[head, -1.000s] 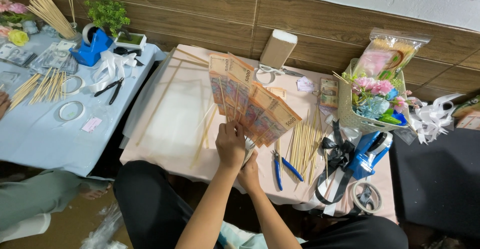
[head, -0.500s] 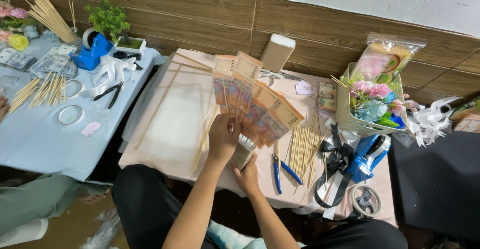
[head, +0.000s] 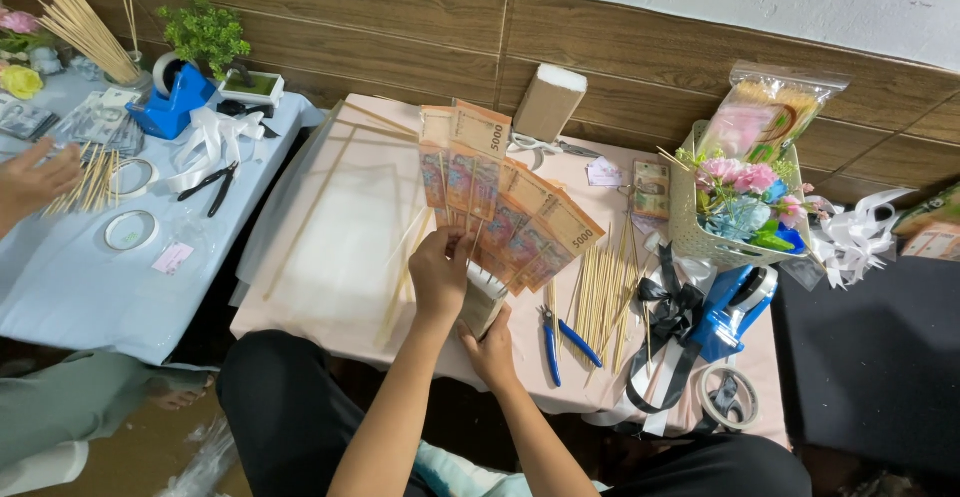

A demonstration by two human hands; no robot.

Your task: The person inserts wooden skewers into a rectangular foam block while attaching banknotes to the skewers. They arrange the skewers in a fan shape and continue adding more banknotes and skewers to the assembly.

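The fan of banknotes on sticks (head: 500,207) stands over the pink bench (head: 340,247) — light, floppy paper, best gripped low. Left hand (head: 440,277) fingers clamp the stems; right hand (head: 490,342) grips the white-wrapped base (head: 483,297).

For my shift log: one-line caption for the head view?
Left hand and right hand hold a fan of banknotes on sticks above a pink table.
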